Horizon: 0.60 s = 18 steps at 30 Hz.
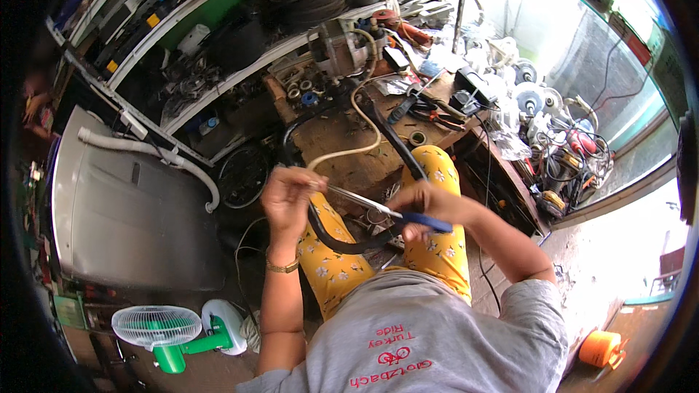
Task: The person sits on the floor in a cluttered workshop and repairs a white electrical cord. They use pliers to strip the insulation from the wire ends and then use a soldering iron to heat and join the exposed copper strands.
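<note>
My right hand (pixel 426 207) grips the blue handles of a pair of long-nose pliers (pixel 378 207), whose metal jaws point left toward my left hand (pixel 287 200). The fingers of my left hand pinch the end of a cream-coloured cable (pixel 360 113) right at the pliers' tips. That cable runs up over the wooden workbench (pixel 342 142). A thick black hose (pixel 342 240) curves across my lap, over my yellow flowered trousers (pixel 437 255). A gold bracelet sits on my left wrist.
Green shelves (pixel 240 0) at the back hold coils, belts and motor parts. A grey washing-machine lid (pixel 131 204) with a white hose lies to the left. A small green-and-white fan (pixel 171 331) lies on the floor. Motors and tools pile up at right; an orange spool (pixel 601 349) sits lower right.
</note>
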{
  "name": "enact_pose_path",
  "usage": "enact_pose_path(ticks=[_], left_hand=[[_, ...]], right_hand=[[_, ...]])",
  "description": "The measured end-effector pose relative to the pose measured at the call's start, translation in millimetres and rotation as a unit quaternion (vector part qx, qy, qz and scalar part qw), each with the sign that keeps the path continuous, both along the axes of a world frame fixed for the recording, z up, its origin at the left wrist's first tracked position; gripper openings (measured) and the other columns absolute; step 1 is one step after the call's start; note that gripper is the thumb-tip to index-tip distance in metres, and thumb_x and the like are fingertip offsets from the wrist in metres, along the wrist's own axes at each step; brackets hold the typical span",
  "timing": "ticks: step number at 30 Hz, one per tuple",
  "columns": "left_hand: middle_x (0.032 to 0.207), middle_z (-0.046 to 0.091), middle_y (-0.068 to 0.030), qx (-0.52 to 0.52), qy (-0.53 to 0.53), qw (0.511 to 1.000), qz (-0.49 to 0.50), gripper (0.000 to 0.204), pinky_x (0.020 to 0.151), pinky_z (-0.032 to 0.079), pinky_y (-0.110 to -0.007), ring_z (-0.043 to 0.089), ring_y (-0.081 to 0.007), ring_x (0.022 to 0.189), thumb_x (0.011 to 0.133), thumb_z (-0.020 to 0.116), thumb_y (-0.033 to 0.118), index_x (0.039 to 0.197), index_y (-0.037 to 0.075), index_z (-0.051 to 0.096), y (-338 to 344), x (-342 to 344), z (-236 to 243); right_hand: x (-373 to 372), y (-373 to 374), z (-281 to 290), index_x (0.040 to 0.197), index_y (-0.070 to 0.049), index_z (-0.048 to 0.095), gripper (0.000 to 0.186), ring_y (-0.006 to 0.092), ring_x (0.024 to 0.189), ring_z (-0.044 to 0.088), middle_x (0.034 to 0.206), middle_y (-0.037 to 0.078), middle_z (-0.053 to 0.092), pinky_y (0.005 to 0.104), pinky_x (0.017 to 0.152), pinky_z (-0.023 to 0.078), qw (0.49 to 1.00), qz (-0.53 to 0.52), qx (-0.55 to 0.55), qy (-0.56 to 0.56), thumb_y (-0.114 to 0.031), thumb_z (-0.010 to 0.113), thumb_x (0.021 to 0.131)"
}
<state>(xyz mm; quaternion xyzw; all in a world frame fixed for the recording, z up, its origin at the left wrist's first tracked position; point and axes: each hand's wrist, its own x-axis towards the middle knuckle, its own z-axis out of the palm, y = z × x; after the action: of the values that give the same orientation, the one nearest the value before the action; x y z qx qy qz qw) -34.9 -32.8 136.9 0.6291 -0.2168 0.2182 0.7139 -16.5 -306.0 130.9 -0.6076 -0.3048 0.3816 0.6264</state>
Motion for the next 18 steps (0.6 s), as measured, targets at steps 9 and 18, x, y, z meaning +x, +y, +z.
enact_pose_path(ticks=[9,18], left_hand=[[0.091,0.059,-0.0090,-0.005,-0.039,0.995,0.090,0.011,0.079,0.056,-0.033,0.059,-0.0130,0.077,0.095,0.053,0.012,0.096,0.002,0.047,-11.7,20.4,1.0],[0.097,0.057,-0.0113,-0.003,-0.044,0.990,0.135,0.007,0.077,0.056,-0.032,0.059,-0.0137,0.079,0.096,0.048,0.010,0.100,0.005,0.045,-22.0,19.4,-4.9]], right_hand=[[102.3,105.6,-121.2,0.109,0.005,0.054,0.036,0.0315,0.082,0.066,0.085,0.019,0.065,0.0393,0.065,0.053,0.774,-0.135,-0.423,-0.451,-0.013,0.061,0.079],[102.6,117.1,-91.2,0.091,-0.002,0.067,0.021,0.0320,0.082,0.067,0.087,0.018,0.068,0.0415,0.068,0.054,0.763,-0.056,-0.424,-0.485,-0.016,0.057,0.080]])
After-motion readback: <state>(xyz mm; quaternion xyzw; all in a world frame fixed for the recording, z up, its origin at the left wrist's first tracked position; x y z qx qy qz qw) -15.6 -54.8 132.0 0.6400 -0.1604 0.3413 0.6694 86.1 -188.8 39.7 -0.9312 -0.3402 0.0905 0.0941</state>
